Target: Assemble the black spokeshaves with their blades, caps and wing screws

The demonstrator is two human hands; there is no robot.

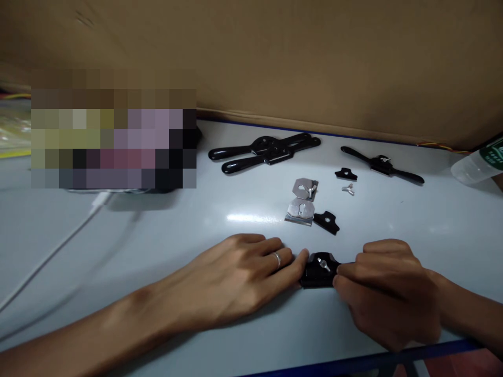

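Note:
A black spokeshave (319,271) lies near the table's front edge, a silver wing screw (324,264) at its middle. My left hand (247,272), a ring on one finger, closes over its left handle, with the index finger reaching to the body. Round the right handle my right hand (387,293) is closed, fingers at the body's edge. Both handles are mostly hidden. Just beyond lie two silver blades (299,211), one bearing another wing screw (312,189). Two black cap plates (327,222) and a loose wing screw (348,189) rest close by.
Two black spokeshave bodies (271,152) lie overlapping at the back. Another spokeshave (381,165) sits at back right, near a plastic bottle (473,166). A white cable (58,245) runs across the left, below a pixelated area. Cardboard (334,63) stands behind the table.

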